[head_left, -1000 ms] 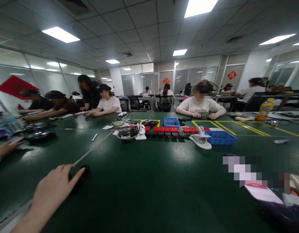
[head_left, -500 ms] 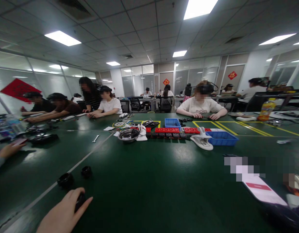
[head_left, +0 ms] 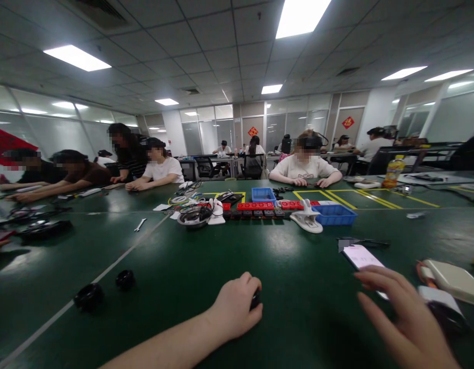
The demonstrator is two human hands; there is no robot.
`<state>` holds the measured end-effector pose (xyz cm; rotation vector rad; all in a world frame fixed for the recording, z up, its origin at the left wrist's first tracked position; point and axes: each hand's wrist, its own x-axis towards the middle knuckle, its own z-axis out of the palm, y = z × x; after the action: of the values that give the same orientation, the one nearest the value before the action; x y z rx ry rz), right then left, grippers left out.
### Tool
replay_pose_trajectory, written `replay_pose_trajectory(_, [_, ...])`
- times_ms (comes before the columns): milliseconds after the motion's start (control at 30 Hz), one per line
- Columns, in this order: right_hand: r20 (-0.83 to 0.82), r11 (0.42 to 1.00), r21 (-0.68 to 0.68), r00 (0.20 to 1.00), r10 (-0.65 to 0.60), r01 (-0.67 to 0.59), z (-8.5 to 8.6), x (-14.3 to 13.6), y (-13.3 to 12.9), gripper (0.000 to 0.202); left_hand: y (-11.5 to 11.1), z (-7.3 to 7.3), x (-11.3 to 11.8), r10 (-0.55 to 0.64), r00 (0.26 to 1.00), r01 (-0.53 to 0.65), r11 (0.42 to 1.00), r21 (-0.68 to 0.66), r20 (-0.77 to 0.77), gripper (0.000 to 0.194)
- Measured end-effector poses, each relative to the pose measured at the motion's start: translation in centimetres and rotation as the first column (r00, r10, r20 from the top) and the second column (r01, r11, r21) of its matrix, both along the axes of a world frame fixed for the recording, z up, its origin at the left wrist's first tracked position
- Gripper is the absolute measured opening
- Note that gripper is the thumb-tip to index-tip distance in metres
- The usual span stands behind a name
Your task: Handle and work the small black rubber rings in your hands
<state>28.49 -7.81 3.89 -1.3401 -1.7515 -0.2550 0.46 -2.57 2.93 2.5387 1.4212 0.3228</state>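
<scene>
Head view: our left hand (head_left: 239, 307), near centre, grasps a small black part (head_left: 255, 299), mostly hidden by the fingers. Our right hand (head_left: 408, 315), near right, is released, fingers spread, overlapping the phone (head_left: 362, 255) from our viewpoint; contact we cannot tell. Near left, we list a larger black ring (head_left: 89, 298) and a smaller black ring (head_left: 125, 280), apart on the green table (head_left: 175, 266).
</scene>
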Motion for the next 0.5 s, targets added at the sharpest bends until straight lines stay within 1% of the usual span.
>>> replay_pose_trajectory(67, [0.027, 0.979, -0.078, 0.981, 0.191, -0.189, 0.7, -3.2, 1.7, 0.022, 1.1, -0.4, 1.8, -0.065, 0.998, 0.065, 0.997, 0.043, 0.001, 0.026])
replay_pose_trajectory(100, [0.018, 0.959, -0.13, 0.967, 0.256, -0.251, 1.0, -4.9, 2.4, 0.021, 1.5, -0.7, 2.4, -0.087, 0.996, 0.086, 0.994, 0.061, 0.009, 0.027])
replay_pose_trajectory(167, [-0.01, 0.904, -0.252, 0.935, 0.354, -0.344, 1.0, -7.9, 3.7, 0.024, 2.2, -1.3, 3.0, -0.113, 0.992, 0.109, 0.991, 0.082, 0.047, 0.034])
replay_pose_trajectory(233, [-0.026, 0.855, -0.335, 0.91, 0.413, -0.397, 0.4, -10.0, 4.6, 0.027, 2.6, -1.9, 3.2, -0.131, 0.986, 0.123, 0.989, 0.08, 0.104, 0.041])
replay_pose_trajectory(333, [-0.022, 0.829, -0.342, 0.886, 0.463, -0.442, -1.2, -11.2, 5.3, 0.035, 3.0, -2.8, 3.0, -0.142, 0.974, 0.135, 0.99, 0.053, 0.176, 0.046])
replay_pose_trajectory(433, [-0.023, 0.826, -0.295, 0.868, 0.497, -0.481, -2.8, -11.1, 5.5, 0.043, 3.5, -3.5, 2.8, -0.133, 0.962, 0.131, 0.991, 0.024, 0.237, 0.046])
replay_pose_trajectory(500, [-0.041, 0.82, -0.275, 0.859, 0.511, -0.501, -3.5, -10.9, 5.6, 0.048, 3.9, -3.8, 2.7, -0.117, 0.95, 0.128, 0.992, -0.02, 0.29, 0.051])
